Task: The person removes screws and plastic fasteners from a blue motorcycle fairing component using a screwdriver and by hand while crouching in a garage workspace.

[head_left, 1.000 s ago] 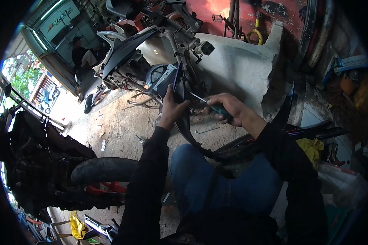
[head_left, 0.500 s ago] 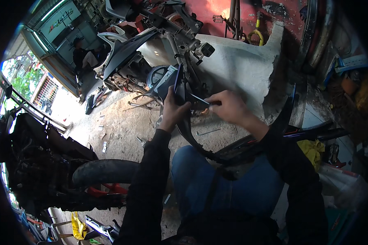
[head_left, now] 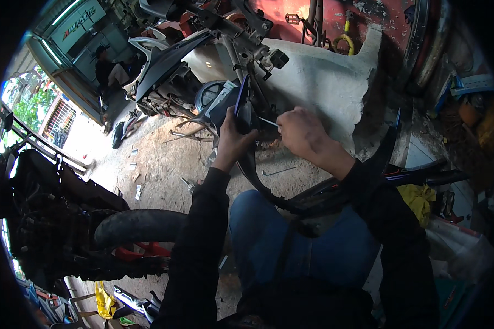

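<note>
My left hand (head_left: pixel 233 143) grips one end of a long, curved dark plastic motorcycle panel (head_left: pixel 262 192), with the thumb on its near face. A purple-blue strip runs along the raised edge beside the fingers. The panel bends down across my knees and rises again at the right. In my closed right hand (head_left: pixel 308 136) is a thin silver metal rod (head_left: pixel 268 122). Its far end reaches the panel beside my left hand; whether the tip touches is too small to tell. My fingers hide the rod's held end, so its kind does not show.
A partly stripped motorcycle (head_left: pixel 170 71) stands ahead, beside a rough white low wall (head_left: pixel 324 82). A black tyre (head_left: pixel 142 227) juts in at the left. Another thin rod (head_left: pixel 279 171) lies on the floor. A yellow cloth (head_left: pixel 417 203) is at the right. Someone (head_left: pixel 115 71) sits far back.
My right hand has come slightly left and up, with less of the rod showing. The left hand keeps its hold on the panel. The whole view has shifted a little.
</note>
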{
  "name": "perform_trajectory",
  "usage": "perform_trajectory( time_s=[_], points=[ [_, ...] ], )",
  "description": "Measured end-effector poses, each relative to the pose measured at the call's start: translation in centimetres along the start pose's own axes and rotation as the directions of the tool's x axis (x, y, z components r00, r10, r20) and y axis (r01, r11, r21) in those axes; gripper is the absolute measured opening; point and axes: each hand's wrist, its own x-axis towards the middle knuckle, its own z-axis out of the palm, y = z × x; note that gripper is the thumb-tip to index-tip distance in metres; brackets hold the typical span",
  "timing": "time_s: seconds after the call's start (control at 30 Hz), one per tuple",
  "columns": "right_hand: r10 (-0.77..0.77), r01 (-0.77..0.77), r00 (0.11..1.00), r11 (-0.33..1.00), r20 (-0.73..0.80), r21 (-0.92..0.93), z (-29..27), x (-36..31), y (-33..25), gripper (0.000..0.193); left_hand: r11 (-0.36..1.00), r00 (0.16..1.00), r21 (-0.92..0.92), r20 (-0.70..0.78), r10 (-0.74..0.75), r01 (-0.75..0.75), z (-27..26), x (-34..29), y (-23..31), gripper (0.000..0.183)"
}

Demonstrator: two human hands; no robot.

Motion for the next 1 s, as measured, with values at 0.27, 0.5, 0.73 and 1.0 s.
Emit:
perform_trajectory(
  time_s=[0.27,0.5,0.73,1.0],
  points=[
    [-0.181,0.185,0.915,0.983,-0.361,-0.024,2.9,0.2,-0.1,0.012,0.998,0.998,-0.053,-0.055,-0.037,0.034,-0.6,-0.7,0.2,0.064],
    [0.077,-0.067,0.994,0.990,-0.077,0.127,2.6,1.9,-1.4,0.013,0.998,0.997,-0.033,-0.053,-0.049,0.047,-0.9,-0.8,-0.7,0.065],
    [-0.309,0.167,0.884,0.910,-0.351,-0.379,3.9,1.6,-3.4,0.016,0.994,0.989,0.044,-0.113,-0.093,0.099,-1.7,-1.4,-0.7,0.066],
    [0.053,-0.068,0.996,0.977,0.078,0.204,1.9,4.0,-1.8,0.021,0.996,0.995,0.086,-0.094,-0.024,0.033,-1.5,-1.6,0.0,0.063]
  ],
)
